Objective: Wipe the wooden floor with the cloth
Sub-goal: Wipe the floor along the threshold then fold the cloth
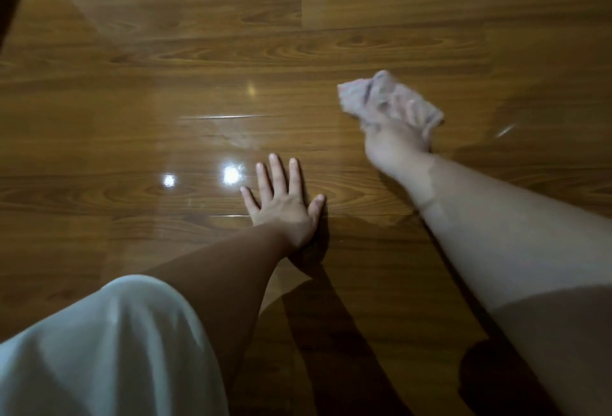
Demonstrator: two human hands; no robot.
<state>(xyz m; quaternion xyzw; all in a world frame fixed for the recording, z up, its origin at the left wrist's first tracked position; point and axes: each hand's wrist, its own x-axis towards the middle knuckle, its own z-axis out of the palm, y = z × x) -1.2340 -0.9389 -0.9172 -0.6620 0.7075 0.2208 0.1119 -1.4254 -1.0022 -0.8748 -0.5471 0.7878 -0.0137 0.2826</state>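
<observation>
Cloth (390, 102) bunched in right hand (395, 142), glossy floor (198, 51)

I see a dim, warm-toned room. Two small bright glare spots sit on the glossy floor (198, 51) beside my left hand (281, 203), which casts a dark shadow toward me. My right hand (394, 140) and the cloth (390, 101) are motion-blurred; corners darken and planks bow slightly.

Glossy brown wooden floor (198, 61) bears the flat, spread left hand (284, 207) and a crumpled pale cloth (387, 101).
</observation>
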